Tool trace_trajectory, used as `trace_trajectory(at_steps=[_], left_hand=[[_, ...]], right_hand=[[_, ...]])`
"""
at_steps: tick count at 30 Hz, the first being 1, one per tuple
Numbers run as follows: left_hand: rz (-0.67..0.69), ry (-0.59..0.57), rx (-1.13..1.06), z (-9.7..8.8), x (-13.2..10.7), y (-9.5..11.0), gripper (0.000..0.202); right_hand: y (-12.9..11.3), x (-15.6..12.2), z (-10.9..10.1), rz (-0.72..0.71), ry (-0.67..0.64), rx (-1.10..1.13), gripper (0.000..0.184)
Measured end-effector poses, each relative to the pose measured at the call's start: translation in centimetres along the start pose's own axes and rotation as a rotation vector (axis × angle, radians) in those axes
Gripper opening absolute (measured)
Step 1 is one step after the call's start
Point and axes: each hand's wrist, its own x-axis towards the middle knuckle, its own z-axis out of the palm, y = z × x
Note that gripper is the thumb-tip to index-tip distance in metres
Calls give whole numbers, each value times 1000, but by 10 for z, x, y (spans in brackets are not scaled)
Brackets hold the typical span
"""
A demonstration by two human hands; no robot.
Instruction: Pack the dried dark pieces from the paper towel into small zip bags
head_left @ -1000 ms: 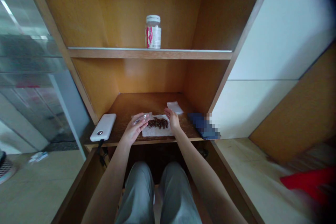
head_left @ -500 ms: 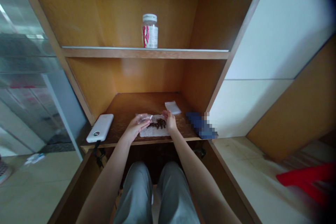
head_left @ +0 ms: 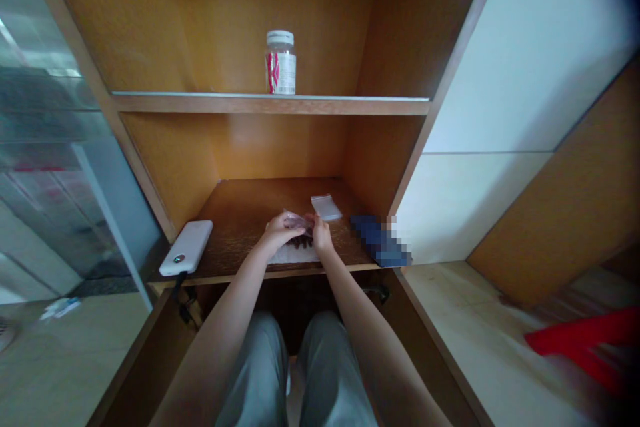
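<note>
Over a white sheet (head_left: pixel 293 255) on the lower shelf, my left hand (head_left: pixel 280 230) is closed on a small clear plastic bag (head_left: pixel 299 220). My right hand (head_left: pixel 321 232) is at the bag's right side, its fingers pinched at the edge of the plastic. Under the hands lies a pile of small dark brown capsule-like pieces (head_left: pixel 302 242), partly hidden by the fingers. Another flat clear zip bag (head_left: pixel 326 207) rests on the wood just behind my right hand.
A white power bank (head_left: pixel 187 248) with a dark cord lies at the left shelf edge. To the right is a dark blue item (head_left: pixel 381 240), partly pixelated. A white-capped bottle (head_left: pixel 281 63) stands on the upper shelf (head_left: pixel 200 104). My knees are below the shelf edge.
My left hand has moved right with the clear bag, over the brown pieces, and now meets my right hand. The view has shifted slightly.
</note>
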Motion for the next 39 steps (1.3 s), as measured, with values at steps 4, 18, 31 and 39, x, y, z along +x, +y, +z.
trace_trajectory(at_steps=[4,18,31,39], left_hand=[[28,-2,-6,-6,-4,6,35],[-22,84,-203,-37,-47,1,43],[-27,96,-273,-43,-52,-2,40],[-30,90,-277,-44,-53,-1,39]], right_hand=[[0,1,2,77,25,78,59],[-2,-3,4,35,55,101,53],[-1,-4,6,4,86,234,51],[-23,-15,1,-287,156,97,31]])
